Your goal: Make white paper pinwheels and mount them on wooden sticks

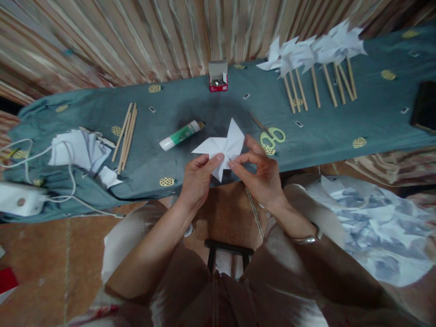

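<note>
A white paper pinwheel (217, 145) is held over the table's near edge, its pointed blades spread. My left hand (198, 178) grips it from the left, with the thumb pressed near its centre. My right hand (260, 169) is closed at its right side, thumb and forefinger pinched together by the centre; whether a small pin sits between them I cannot make out. Just beyond, a green and white glue stick (180, 135) lies on the cloth to the left. Scissors (270, 133) with light green handles rest to the right of my right hand.
An open red box of small metal pieces (218, 82) stands at the back. Finished pinwheels on sticks (316, 52) lie back right. Several bare sticks (126, 136), stacked paper pieces (80, 147) and a corded white power strip (22, 199) are left. A bag of paper pieces (378, 222) stands at right.
</note>
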Demonstrator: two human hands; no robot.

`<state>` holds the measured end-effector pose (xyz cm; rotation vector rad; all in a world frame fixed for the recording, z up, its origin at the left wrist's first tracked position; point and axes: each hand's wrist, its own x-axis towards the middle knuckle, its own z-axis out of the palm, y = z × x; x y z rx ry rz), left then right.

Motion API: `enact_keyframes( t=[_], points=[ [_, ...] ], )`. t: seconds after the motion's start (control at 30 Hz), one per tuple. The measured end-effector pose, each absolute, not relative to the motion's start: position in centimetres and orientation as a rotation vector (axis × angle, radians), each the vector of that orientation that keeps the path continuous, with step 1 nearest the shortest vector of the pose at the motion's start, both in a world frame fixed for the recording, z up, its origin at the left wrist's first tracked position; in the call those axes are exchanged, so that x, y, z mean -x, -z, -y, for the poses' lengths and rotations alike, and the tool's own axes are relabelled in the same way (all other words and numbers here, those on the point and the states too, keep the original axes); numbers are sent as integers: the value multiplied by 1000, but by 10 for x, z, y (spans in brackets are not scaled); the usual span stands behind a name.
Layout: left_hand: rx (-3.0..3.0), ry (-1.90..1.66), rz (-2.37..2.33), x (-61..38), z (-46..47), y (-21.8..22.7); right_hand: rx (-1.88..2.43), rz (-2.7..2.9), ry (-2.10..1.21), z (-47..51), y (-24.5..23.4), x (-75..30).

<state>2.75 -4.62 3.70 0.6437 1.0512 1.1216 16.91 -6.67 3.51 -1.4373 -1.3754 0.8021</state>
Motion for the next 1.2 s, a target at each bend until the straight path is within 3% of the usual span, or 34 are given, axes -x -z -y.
enact_keyframes(
  t=[1.03, 1.2],
  points=[
    [-639, -1098, -993, -26, 45, -41, 1384, 1239, -770, 64, -33, -177],
    [-660, -1049, -995, -27, 47, -40, 1250, 1055, -1195, 57, -32, -180]
  ],
)
